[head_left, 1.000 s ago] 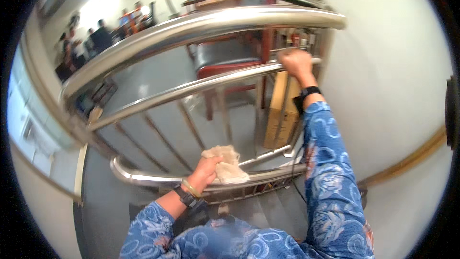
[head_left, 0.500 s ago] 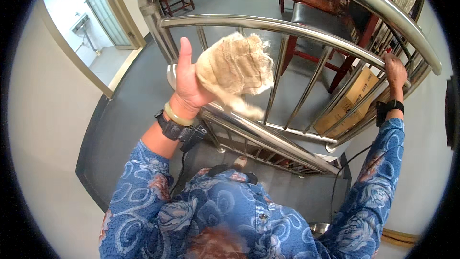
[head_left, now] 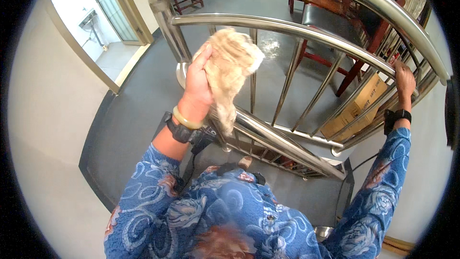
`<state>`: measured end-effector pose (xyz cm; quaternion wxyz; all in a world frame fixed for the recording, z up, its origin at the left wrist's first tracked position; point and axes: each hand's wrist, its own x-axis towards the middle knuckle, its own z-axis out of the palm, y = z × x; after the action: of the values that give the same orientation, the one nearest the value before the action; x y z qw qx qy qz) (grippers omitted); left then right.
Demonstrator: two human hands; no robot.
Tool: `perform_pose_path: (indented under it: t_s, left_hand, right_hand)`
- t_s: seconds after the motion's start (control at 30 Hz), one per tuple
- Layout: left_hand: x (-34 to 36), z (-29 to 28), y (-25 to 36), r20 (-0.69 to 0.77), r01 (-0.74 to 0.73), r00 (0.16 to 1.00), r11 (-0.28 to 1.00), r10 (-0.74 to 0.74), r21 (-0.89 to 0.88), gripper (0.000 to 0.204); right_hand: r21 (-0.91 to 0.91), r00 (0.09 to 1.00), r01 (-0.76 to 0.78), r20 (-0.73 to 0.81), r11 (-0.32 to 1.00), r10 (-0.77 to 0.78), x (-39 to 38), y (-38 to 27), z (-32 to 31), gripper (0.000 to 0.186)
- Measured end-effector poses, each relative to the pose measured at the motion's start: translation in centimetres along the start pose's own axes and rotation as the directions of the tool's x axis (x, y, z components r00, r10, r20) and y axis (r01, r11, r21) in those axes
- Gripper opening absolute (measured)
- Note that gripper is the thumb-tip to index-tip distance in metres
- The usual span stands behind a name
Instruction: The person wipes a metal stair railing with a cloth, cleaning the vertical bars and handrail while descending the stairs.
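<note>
A crumpled beige cloth with a frayed edge is in my left hand, in front of the steel railing. My thumb lies over the cloth's near side, and one end dangles below my palm. The fingers behind it are hidden. Over at the right, my right hand is closed round the middle bar of the same railing, with the arm stretched out. Both wrists carry black straps, and a pale bangle circles the left one.
A cardboard box stands behind the railing's right part, near a dark-seated wooden chair. A sloping stair rail runs down to the right below my left hand. An open doorway is at the left. A metal bowl shows beside my right sleeve.
The cloth has swung from spread out over my open-thumbed left hand to bunched, with my thumb now folded onto it. My right hand stays on the bar; the view has shifted slightly.
</note>
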<state>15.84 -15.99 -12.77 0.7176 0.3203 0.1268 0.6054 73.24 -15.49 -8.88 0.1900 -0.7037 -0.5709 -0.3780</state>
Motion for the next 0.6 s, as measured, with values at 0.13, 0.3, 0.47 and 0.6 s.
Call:
perform_pose_path:
  t_s: [0.13,0.3,0.47,0.6]
  left_hand:
    - [0.5,-1.4,1.3,0.013,-0.501,0.68,0.452,0.733,0.738,0.031]
    - [5.0,-3.0,3.7,0.671,-0.345,0.526,-0.591,0.522,0.729,0.043]
    - [9.3,-1.3,2.1,0.696,-0.245,0.608,-0.743,0.382,0.623,0.042]
    - [10.2,2.9,-3.9,0.796,-0.292,0.536,-0.823,0.281,0.487,0.048]
  right_hand:
    - [-0.142,0.995,0.103,0.03,0.985,-0.099,-0.4,0.7,0.4,0.014]
    - [-0.111,0.988,0.155,0.014,0.982,-0.155,-0.3,1.1,0.4,0.011]
    - [-0.215,0.995,0.091,-0.025,0.972,-0.099,-0.5,0.6,0.1,0.008]
    - [-0.106,0.989,0.119,-0.073,0.987,-0.127,-0.3,-0.4,-1.5,0.007]
